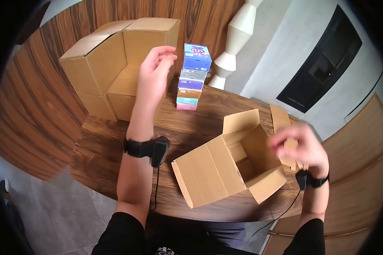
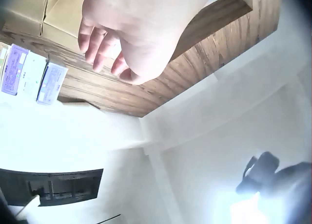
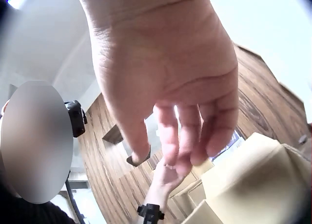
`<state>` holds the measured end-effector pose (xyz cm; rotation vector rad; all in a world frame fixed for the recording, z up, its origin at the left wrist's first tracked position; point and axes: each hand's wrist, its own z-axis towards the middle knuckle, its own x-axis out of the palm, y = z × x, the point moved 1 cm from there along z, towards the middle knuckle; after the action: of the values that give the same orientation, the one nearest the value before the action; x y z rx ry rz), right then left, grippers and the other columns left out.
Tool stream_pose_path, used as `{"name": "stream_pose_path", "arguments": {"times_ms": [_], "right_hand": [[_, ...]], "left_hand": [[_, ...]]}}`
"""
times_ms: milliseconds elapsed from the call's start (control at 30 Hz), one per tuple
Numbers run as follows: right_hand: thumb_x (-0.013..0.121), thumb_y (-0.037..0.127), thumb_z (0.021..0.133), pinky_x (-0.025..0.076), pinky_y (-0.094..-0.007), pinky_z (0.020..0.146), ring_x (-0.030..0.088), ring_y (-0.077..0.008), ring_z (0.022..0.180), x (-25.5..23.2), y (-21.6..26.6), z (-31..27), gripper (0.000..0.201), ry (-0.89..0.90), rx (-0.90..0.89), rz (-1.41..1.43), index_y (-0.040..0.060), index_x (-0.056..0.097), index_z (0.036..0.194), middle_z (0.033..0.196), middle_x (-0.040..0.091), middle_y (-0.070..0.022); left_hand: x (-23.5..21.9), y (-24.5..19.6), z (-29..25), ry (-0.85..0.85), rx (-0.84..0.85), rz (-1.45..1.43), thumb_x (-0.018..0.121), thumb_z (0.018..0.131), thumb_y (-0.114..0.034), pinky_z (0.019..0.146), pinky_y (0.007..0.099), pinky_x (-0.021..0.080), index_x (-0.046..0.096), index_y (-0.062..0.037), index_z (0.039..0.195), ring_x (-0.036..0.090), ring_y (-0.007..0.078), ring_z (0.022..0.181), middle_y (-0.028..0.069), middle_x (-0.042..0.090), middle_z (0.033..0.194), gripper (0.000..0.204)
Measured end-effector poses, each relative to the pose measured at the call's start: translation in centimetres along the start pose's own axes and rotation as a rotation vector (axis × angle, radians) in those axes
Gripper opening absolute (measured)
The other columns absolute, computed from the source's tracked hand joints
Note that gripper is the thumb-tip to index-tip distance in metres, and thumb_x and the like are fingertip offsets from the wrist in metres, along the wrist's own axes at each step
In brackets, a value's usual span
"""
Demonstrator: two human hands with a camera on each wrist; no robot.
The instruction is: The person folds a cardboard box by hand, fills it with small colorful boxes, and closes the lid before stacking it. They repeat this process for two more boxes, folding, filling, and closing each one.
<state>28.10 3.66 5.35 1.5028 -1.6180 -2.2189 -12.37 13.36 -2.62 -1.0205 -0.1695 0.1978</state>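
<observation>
My left hand [image 1: 157, 70] is raised just left of a stack of small coloured boxes [image 1: 190, 85], its fingers loosely bent and holding nothing. A blue box with a cartoon figure [image 1: 197, 56] tops that stack. In the left wrist view the hand [image 2: 134, 31] is apart from the boxes [image 2: 51, 83]. My right hand [image 1: 301, 145], blurred, hovers over the right side of an open cardboard box [image 1: 208, 170] lying tilted with its flaps spread. The right wrist view shows this hand [image 3: 168, 73] with fingers relaxed and nothing between them.
Behind my left arm stand stacked cardboard boxes [image 1: 100, 70] in a stepped shape, against a wood-panelled wall. A flat cardboard strip [image 1: 280, 118] lies at the right edge of the wooden table [image 1: 102, 148]. A white faceted column [image 1: 241, 27] rises behind. Cables trail from both wrist cameras.
</observation>
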Motion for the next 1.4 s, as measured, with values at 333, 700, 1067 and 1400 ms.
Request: {"name": "stream_pose_path", "arguments": {"times_ms": [333,700,1067,1400], "right_hand": [[0.055,0.085,0.099,0.051,-0.0539,0.118,0.047,-0.0439,0.151,-0.8,-3.0,26.1,0.122,-0.173,0.564,0.465,-0.0117,0.026,0.168,0.170,0.037,-0.0318],[0.030,0.082,0.108,0.040,-0.0602,0.122,0.053,-0.0427,0.148,2.6,-4.6,30.5,0.091,0.059,0.510,0.688,0.0128,0.043,0.166,0.165,0.051,-0.0227],[0.045,0.065,0.112,0.050,-0.0701,0.111,0.051,-0.0409,0.147,1.9,-2.0,27.6,0.068,-0.092,0.428,0.789,0.0158,0.052,0.157,0.161,0.051,-0.0190],[0.071,0.055,0.105,0.064,-0.0583,0.105,0.065,-0.0344,0.136,-3.5,-0.1,18.6,0.064,0.035,0.183,0.943,0.0135,0.059,0.151,0.148,0.065,-0.0171]], "left_hand": [[4.5,10.3,2.5,0.058,-0.108,-0.232,0.035,0.115,-0.030,0.122,0.0362,0.041,0.048,0.0027,0.163,0.056,0.0272,0.147,0.0217,0.062,0.155,0.060],[4.2,10.9,2.0,0.141,-0.234,-0.218,0.037,0.111,-0.033,0.129,0.0389,0.034,0.037,0.0102,0.166,0.044,0.0325,0.159,0.0293,0.048,0.168,0.070],[5.6,5.9,0.3,0.141,-0.164,-0.370,0.045,0.112,-0.030,0.127,0.0365,0.035,0.035,0.0078,0.168,0.048,0.0289,0.154,0.0267,0.049,0.166,0.068],[7.6,-2.6,-3.9,0.211,-0.022,-0.354,0.055,0.114,-0.015,0.111,0.0368,0.049,0.052,-0.0009,0.159,0.058,0.0219,0.133,0.0149,0.054,0.147,0.048]]}}
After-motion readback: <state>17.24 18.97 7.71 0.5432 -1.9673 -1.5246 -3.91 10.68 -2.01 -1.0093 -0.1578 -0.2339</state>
